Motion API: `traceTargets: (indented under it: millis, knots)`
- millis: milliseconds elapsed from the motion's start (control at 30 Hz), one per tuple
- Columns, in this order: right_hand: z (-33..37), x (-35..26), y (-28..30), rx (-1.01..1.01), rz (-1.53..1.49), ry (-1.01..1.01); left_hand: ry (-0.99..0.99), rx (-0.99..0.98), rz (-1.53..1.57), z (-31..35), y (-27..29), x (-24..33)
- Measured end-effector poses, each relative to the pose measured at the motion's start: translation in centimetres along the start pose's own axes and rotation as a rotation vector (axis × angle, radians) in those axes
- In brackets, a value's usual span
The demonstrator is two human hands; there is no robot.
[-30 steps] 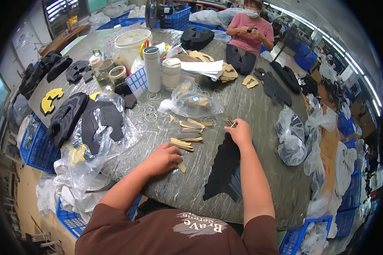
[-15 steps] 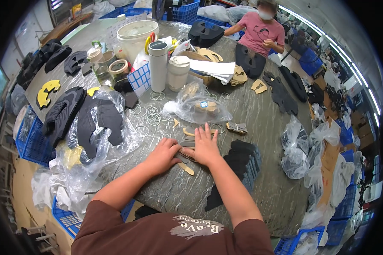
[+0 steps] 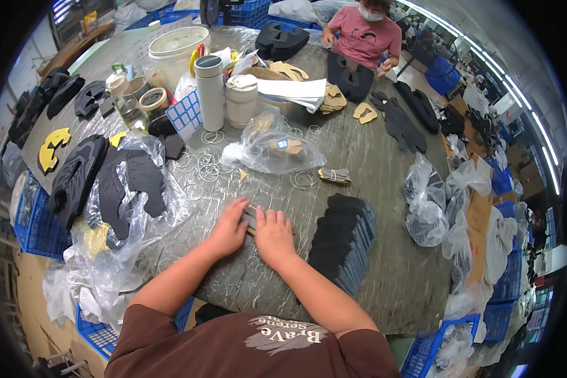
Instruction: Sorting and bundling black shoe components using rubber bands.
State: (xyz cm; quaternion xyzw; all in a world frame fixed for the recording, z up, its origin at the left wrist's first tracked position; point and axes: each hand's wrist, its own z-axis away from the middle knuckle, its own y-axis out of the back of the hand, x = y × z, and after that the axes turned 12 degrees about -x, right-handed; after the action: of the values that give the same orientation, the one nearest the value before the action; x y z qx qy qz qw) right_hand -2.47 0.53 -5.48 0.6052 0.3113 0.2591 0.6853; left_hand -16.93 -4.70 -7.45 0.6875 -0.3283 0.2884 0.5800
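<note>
While left hand (image 3: 229, 229) touches strips (image 3: 251, 216), right (image 3: 274, 238) seems half-curled.

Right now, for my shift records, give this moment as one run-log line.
left hand: touching strips | right hand: touching same strips | right of hands: overlapping dark pieces | beyond pieces: banded bundle

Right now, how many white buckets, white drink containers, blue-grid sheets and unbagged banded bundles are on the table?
White bucket: 1
White drink containers, flask and cup: 2
Blue-grid sheet: 1
Banded strip bundle: 1
Total: 5
</note>
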Motion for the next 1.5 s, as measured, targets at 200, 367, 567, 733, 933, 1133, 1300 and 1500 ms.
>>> traceTargets:
  millis: [200, 367, 567, 733, 933, 1133, 1300, 1500]
  knots:
    - [-1.0, -0.2, -0.8, -0.056, -0.048, -0.063, 0.108, -0.044, 0.094, -0.6, -0.4, 0.6]
    - [1.1, 2.3, 0.9, -0.039, -0.929, -0.062, 0.101, -0.054, 0.694, -1.1, 1.1, 1.0]
    - [11.7, 0.7, 2.5, -0.572, -2.118, -0.108, 0.123, -0.554, 0.89, 2.6, -0.5, 8.2]
    - [16.6, 2.3, 0.8, -0.889, -2.741, 0.196, 0.0, -0.728, 0.752, 5.7, -2.8, 10.6]
    - [16.9, 2.8, 2.3, -1.035, -2.27, -0.153, -0.404, -0.724, 0.474, 5.5, -3.9, 12.4]
    - [17.0, 1.9, 3.3, -0.698, -1.926, 0.07, -0.074, -0.529, 0.229, 1.7, -0.7, 10.2]
    - [16.2, 2.9, 0.9, -0.251, -2.498, -0.092, -0.08, -0.395, -0.341, -2.9, 1.7, 4.0]
    - [14.9, 2.3, 1.4, -0.077, -2.462, -0.241, 0.123, -0.59, -0.429, -3.2, 1.4, 5.7]
